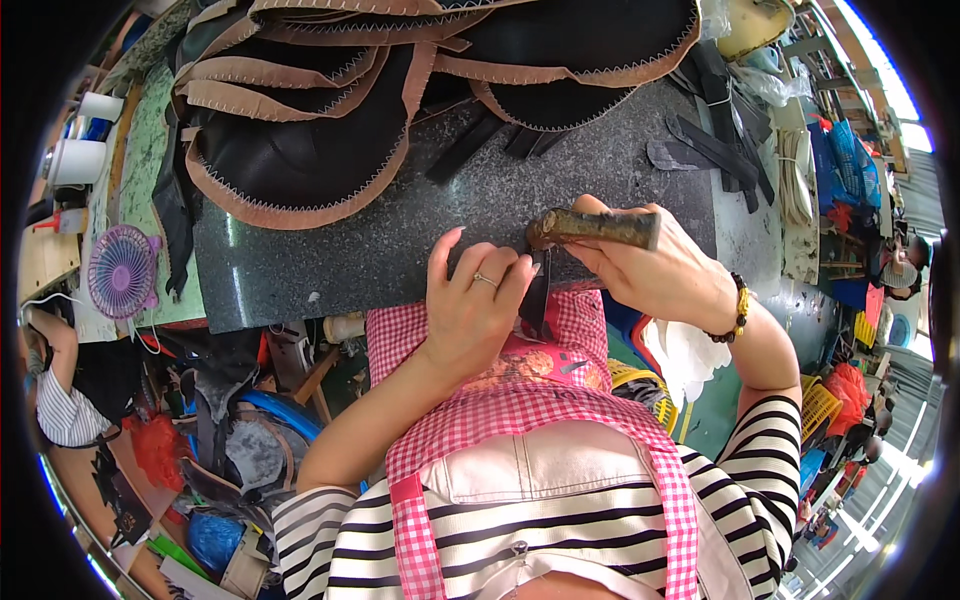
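Head view: left hand [470,300], nearer, pinches a black strip [536,306] running twelve-to-six past the counter's [285,275] edge; right hand [655,262], at two o'clock, grips a hammer [602,229], head by the strip's top.

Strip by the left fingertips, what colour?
Black. The strip shows best in the head view, the only one here.

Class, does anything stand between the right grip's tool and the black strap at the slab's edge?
Nothing visible blocks the brown tool in the right grip from the black strap, but the left grip is close on the left. Whether tool and strap touch is unclear.
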The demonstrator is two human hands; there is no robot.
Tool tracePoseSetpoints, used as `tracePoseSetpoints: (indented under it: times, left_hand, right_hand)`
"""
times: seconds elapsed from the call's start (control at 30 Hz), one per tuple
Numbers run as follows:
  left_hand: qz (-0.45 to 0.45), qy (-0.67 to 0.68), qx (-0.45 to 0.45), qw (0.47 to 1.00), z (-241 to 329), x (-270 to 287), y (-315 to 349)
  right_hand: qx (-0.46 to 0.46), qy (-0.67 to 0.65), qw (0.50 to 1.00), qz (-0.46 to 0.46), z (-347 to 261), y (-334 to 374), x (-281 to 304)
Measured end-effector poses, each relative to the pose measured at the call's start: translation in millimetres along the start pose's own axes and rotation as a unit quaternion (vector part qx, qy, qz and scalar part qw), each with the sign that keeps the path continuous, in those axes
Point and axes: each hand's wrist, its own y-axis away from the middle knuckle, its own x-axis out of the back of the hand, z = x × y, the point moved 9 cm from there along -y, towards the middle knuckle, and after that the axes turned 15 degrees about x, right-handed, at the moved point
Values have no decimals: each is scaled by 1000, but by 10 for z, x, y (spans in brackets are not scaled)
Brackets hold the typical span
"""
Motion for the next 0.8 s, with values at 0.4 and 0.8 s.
tracePoseSetpoints:
  times: [0.4, 0.8]
  left_hand:
    - [-43, 57, 53, 996, -91, -107, -212]
    - [-82, 23, -76, 993, 96, -279, -492]
  right_hand:
    - [-38, 11, 999, -25, -3, 72, -22]
    - [-87, 38, 992, 78, 273, 498, 91]
